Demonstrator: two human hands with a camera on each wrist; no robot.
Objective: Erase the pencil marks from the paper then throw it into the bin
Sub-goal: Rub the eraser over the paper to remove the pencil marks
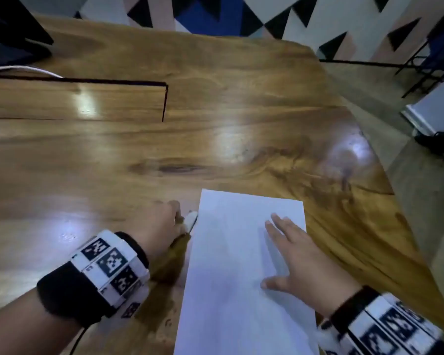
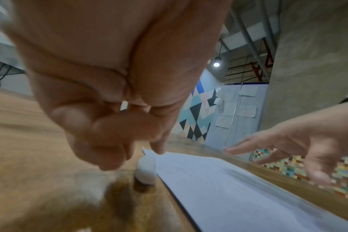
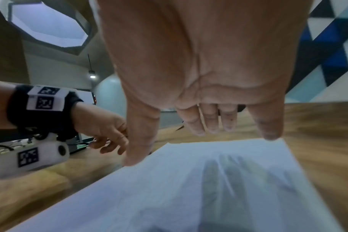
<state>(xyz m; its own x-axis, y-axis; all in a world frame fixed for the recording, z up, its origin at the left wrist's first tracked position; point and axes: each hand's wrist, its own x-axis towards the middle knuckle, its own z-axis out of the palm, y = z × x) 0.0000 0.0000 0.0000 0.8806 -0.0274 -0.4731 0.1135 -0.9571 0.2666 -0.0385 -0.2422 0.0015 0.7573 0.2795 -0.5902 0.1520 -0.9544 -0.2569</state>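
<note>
right hand (image 1: 300,257) spread above paper (image 1: 236,290), eraser (image 2: 146,172) beside.

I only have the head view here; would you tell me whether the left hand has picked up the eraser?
Observer: Not yet. The left wrist view shows the eraser on the table, right beside the paper. The left hand has its fingers curled just above the eraser, not round it.
Operator: Thank you. Is the right hand pressing the paper down?
Observer: It seems not. In the left wrist view the right hand hovers with its fingers spread, and there is a gap beneath them.
</note>
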